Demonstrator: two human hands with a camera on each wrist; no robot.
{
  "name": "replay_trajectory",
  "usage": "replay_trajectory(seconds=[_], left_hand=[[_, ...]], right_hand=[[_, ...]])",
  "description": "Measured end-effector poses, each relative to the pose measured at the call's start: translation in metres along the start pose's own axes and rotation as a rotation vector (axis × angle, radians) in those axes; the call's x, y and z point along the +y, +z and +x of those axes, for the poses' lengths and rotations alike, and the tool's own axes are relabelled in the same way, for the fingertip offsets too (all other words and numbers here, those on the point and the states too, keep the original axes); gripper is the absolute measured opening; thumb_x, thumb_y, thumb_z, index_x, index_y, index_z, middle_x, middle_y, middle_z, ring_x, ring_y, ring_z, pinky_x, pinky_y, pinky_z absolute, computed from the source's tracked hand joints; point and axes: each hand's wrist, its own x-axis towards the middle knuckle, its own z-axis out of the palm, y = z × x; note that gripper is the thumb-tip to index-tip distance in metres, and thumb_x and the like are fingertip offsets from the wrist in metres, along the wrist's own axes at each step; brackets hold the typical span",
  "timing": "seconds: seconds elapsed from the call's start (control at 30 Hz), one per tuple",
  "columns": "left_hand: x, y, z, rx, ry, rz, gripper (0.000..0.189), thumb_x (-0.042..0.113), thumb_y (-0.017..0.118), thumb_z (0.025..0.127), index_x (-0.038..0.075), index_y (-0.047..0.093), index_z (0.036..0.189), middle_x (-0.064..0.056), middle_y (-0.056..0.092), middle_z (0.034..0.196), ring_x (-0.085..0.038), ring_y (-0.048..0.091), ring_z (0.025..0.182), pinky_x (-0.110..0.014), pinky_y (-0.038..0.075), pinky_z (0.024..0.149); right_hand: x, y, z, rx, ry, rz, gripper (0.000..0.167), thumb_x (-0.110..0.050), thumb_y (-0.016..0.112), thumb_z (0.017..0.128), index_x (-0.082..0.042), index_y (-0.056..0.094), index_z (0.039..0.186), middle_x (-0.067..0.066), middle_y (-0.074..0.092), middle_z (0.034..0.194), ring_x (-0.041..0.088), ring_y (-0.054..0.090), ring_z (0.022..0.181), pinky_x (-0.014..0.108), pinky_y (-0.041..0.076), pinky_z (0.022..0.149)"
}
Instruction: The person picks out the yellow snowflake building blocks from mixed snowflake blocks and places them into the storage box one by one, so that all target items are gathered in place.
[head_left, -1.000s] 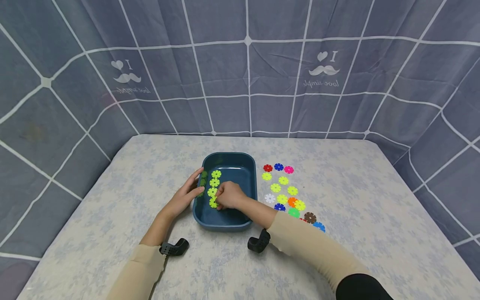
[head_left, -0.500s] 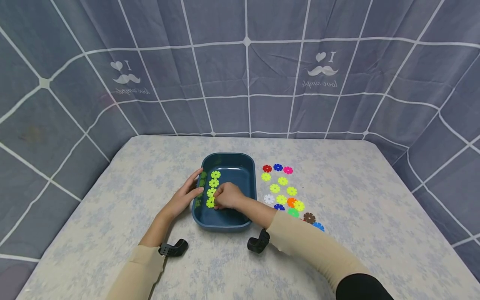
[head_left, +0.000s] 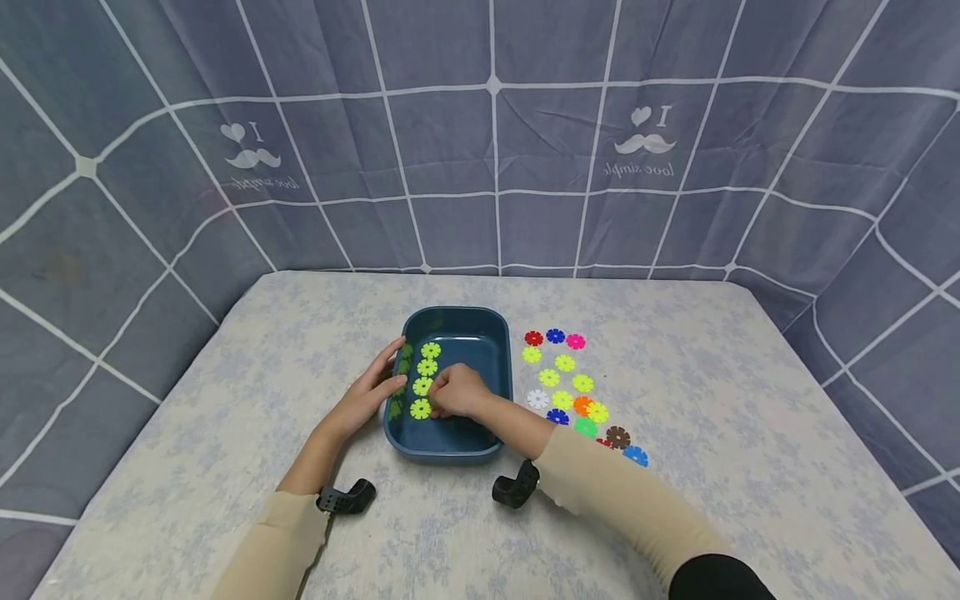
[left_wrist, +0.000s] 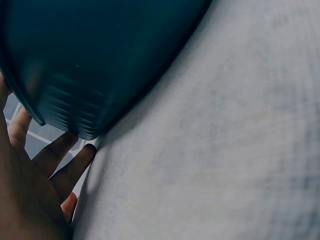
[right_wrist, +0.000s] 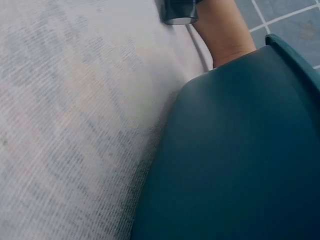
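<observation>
Inside the dark teal plastic tub (head_left: 457, 450), yellow-green notched plastic discs (head_left: 427, 367) lie in a column along the left side. My left hand (head_left: 365, 397) rests against the tub's left wall with its fingers extended, thumb at the rim. Its fingers (left_wrist: 55, 155) touch the tub's outside in the left wrist view. My right hand (head_left: 459, 390) reaches over the near right rim, fingers bent, fingertips beside the two nearest discs in the column. I cannot tell whether it pinches anything. The tub's wall (right_wrist: 230, 150) hides it in the right wrist view.
Right of the tub, loose notched discs lie flat on the patterned tablecloth (head_left: 735, 400): several yellow-green ones (head_left: 564, 363), a white one (head_left: 537, 399), a brown one (head_left: 618, 437), and red, blue, pink, orange and green ones. A grey-blue grid curtain (head_left: 480, 167) surrounds the table.
The nearest disc in the column has shifted slightly left, away from my right fingertips, and now shows whole. My left hand has stayed at the tub's side.
</observation>
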Motion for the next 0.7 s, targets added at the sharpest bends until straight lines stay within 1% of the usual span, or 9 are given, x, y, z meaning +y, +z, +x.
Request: replay_trajectory(seconds=[0.07,0.17,0.27,0.43,0.57,0.7], left_hand=[[0.0,0.0,0.0,-0.001,-0.003,0.001,0.062,0.023,0.046,0.104,0.022,0.016,0.158,-0.023,0.016,0.159,-0.043,0.018,0.144,-0.064,0.021,0.109],[0.001,0.0,0.0,0.004,-0.017,0.01,0.062,0.023,0.046,0.104,0.023,0.016,0.158,-0.023,0.016,0.159,-0.043,0.017,0.144,-0.064,0.02,0.109],[0.001,0.0,0.0,0.013,-0.029,0.014,0.061,0.022,0.046,0.104,0.025,0.017,0.158,-0.023,0.017,0.158,-0.043,0.018,0.144,-0.064,0.019,0.11],[0.002,0.0,0.0,0.008,-0.025,0.008,0.062,0.022,0.047,0.104,0.024,0.017,0.158,-0.024,0.018,0.158,-0.043,0.02,0.143,-0.064,0.021,0.109],[0.002,0.0,0.001,-0.001,-0.025,0.003,0.062,0.022,0.047,0.104,0.024,0.017,0.158,-0.025,0.019,0.157,-0.044,0.021,0.143,-0.064,0.022,0.109],[0.001,0.0,0.001,0.009,-0.028,0.009,0.062,0.022,0.047,0.104,0.024,0.017,0.158,-0.025,0.019,0.157,-0.043,0.021,0.143,-0.064,0.023,0.109]], right_hand=[[0.0,-0.001,0.001,-0.009,0.013,0.05,0.01,0.001,0.062,0.089,0.005,0.071,0.086,0.009,0.068,0.071,0.014,0.066,0.062,0.028,0.057,0.06],[-0.001,-0.003,0.002,-0.021,0.024,0.16,0.01,0.001,0.063,0.089,0.008,0.069,0.092,0.013,0.069,0.076,0.014,0.067,0.062,0.028,0.057,0.062],[-0.002,-0.005,0.002,-0.034,0.016,0.246,0.015,0.0,0.064,0.088,0.01,0.067,0.099,0.016,0.069,0.081,0.015,0.067,0.062,0.029,0.058,0.064],[-0.002,-0.008,0.001,-0.054,-0.021,0.282,0.019,-0.005,0.062,0.092,0.009,0.067,0.104,0.018,0.069,0.086,0.013,0.065,0.061,0.031,0.058,0.066],[-0.002,-0.011,0.0,-0.045,-0.047,0.289,0.021,-0.01,0.06,0.095,0.006,0.068,0.105,0.017,0.068,0.085,0.013,0.063,0.059,0.028,0.057,0.061],[-0.005,-0.016,-0.002,-0.039,-0.08,0.328,0.022,-0.011,0.061,0.095,0.007,0.067,0.106,0.014,0.067,0.083,0.012,0.061,0.057,0.027,0.057,0.06]])
